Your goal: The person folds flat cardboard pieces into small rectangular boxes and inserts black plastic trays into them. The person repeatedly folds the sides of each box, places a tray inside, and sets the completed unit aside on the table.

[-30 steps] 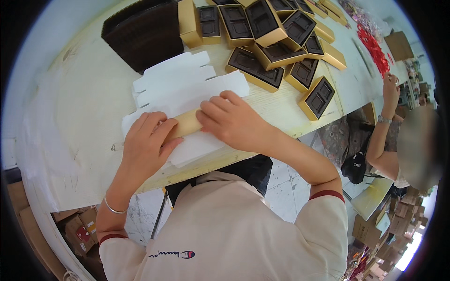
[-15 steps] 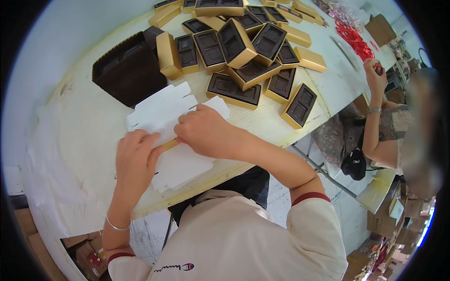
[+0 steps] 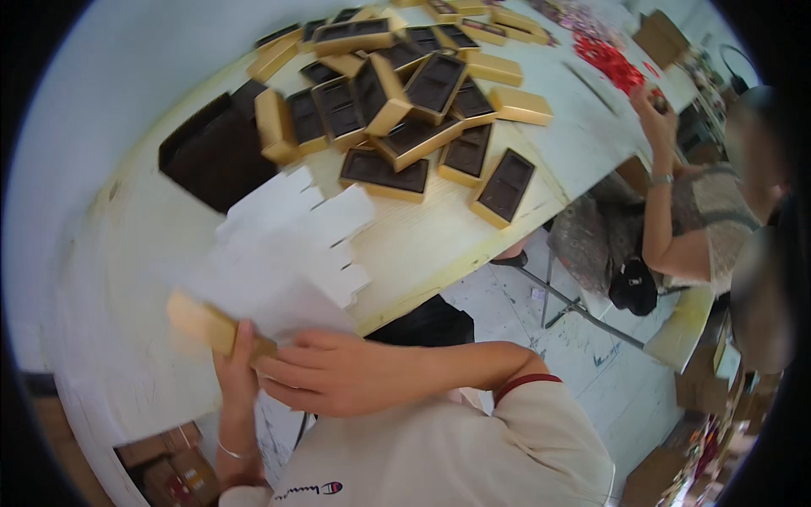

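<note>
A gold cardboard box (image 3: 207, 325), smeared by motion, is tilted up over the near left table edge. My left hand (image 3: 235, 367) grips it, thumb lying along its side. My right hand (image 3: 325, 372) is closed at its near end, fingertips against the gold card and partly hidden from view. Just beyond both hands lies a pile of flat white box blanks (image 3: 287, 228) with notched edges. One blurred white panel (image 3: 308, 308) rises from the pile close to my right hand.
Several gold boxes with dark brown trays (image 3: 384, 173) are heaped across the table (image 3: 473, 245). A stack of dark brown trays (image 3: 215, 152) stands left of them. At the right a seated person's hand (image 3: 657, 118) holds something small near red ribbon-like material (image 3: 608, 63).
Both hands have moved from over the white blanks toward me, bringing the gold card along. More of the gold box shows now. The view has shifted slightly.
</note>
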Available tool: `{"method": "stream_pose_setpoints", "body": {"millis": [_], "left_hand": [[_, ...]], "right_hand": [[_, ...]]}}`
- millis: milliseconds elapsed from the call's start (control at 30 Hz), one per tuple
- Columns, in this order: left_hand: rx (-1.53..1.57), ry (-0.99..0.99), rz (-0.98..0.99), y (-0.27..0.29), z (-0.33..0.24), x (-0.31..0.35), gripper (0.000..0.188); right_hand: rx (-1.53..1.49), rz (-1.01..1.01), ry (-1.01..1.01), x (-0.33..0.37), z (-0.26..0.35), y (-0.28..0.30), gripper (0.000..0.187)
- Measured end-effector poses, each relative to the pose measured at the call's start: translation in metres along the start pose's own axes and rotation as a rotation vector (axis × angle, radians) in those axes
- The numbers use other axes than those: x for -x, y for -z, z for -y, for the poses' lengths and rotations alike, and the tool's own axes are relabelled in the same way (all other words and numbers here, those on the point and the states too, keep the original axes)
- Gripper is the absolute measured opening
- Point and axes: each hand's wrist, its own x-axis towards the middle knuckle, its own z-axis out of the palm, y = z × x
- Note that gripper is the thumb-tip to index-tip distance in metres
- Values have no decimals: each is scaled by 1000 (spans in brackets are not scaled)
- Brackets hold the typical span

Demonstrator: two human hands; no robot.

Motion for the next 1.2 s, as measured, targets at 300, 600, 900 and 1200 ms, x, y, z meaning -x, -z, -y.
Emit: {"method": "stream_pose_setpoints", "body": {"millis": [300, 600, 900, 1200], "left_hand": [[-708, 58, 808, -13, -86, -67, 46], [-1076, -1055, 162, -27, -66, -64, 52], [-1095, -1062, 255, -11, -14, -22, 45], [-991, -973, 367, -10, -13, -29, 45]], "right_hand": [[465, 86, 7, 43, -31, 45, 21], [-115, 387, -512, 23, -67, 26, 7], [-33, 417, -778, -4, -60, 15, 23], [152, 459, -227, 13, -66, 6, 29]]}}
